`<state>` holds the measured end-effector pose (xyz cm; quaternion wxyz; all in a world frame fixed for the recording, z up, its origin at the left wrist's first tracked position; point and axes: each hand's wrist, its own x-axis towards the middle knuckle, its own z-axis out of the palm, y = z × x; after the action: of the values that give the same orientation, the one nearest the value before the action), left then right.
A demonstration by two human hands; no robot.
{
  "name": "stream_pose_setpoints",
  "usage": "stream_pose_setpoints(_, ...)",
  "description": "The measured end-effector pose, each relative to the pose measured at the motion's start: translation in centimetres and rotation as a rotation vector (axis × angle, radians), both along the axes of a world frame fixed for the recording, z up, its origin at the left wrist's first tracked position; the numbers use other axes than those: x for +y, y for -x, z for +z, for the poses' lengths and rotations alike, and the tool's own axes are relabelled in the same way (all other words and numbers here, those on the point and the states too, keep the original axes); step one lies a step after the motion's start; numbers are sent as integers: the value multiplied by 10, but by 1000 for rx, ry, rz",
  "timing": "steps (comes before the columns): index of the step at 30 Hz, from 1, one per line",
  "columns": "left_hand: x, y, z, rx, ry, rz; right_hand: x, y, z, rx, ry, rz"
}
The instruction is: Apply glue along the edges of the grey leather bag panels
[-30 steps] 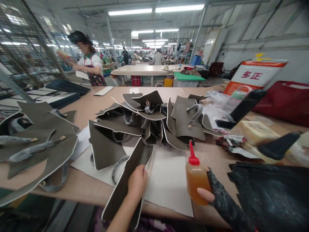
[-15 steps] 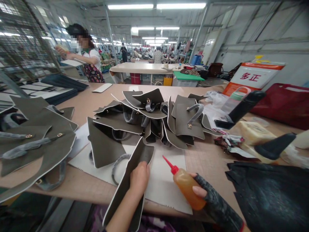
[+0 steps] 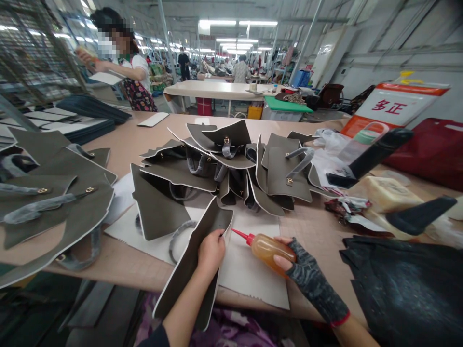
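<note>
Long tan wooden table (image 3: 119, 270) fills the frame w/ a heap of olive-grey leather bag panels with white edges (image 3: 224, 168) at centre, more of the same at left, and a crumpled black sheet (image 3: 405, 284) at lower right. White paper sheet (image 3: 249, 270) lies under the work, lower centre.

Left hand (image 3: 210, 250) is clamped over the upper edge of a long olive-grey leather panel with a white rim (image 3: 191, 270), which stands tilted off the table's near edge — thumb one side, fingers curled over the other. Right hand (image 3: 300, 262), in a dark fingerless glove, is wrapped round an amber squeeze bottle with a red nozzle (image 3: 265, 246) lying nearly flat, tip aimed left, just beside the panel's rim near the left hand.

Risks, as I judge them:
- Bottle's near horizontal — too hard a squeeze could flood the rim & run onto the panel face or the left hand's fingers.
- Drips past the paper would mark the table.
- Panel's held at one spot only; it could flex or slip, so the bead wanders.
- Heap sits near — a smeared rim could stick to it.
</note>
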<state>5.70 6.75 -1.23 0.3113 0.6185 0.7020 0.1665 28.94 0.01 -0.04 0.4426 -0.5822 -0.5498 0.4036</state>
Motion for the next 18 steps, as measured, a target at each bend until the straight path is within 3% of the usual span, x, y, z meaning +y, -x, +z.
stream_pose_setpoints(6, 1, 0, -3, -51, -9, -1, 12, 5, 17, -340, -175, 53)
stream_pose_setpoints(18, 1, 1, -4, -82, -25, 0, 37, 20, 38, -731, -432, 101)
